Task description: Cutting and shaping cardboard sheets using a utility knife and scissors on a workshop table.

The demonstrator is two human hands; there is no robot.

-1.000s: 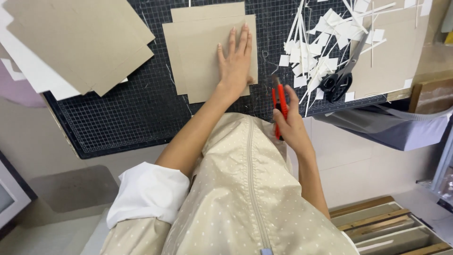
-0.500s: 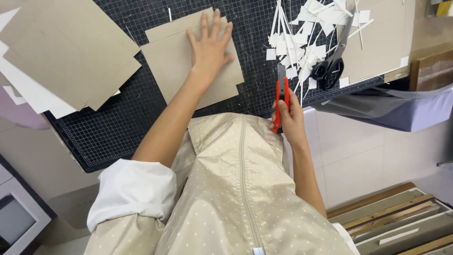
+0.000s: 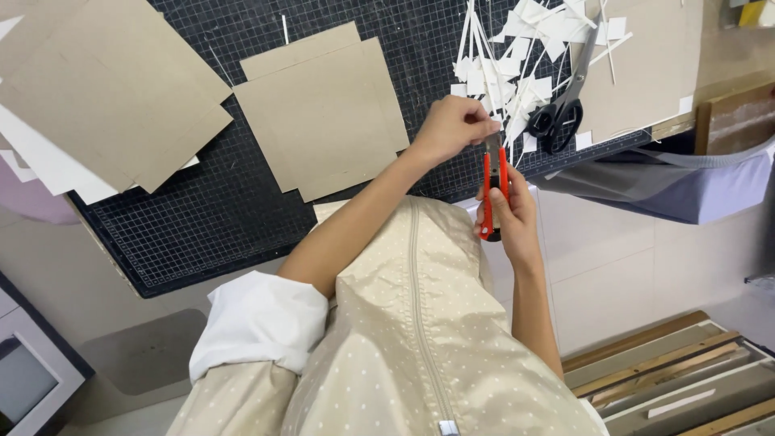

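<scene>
Right hand is wrapped around the red utility knife, gripping its lower half, and the knife's long axis runs six to twelve o'clock with the blade end up. At that top end the left hand pinches shut on the tip, so the blade itself is hidden under those fingers. Farther out at one o'clock lie black scissors among white paper scraps, brown card sheets at ten o'clock on the black cutting mat.
</scene>
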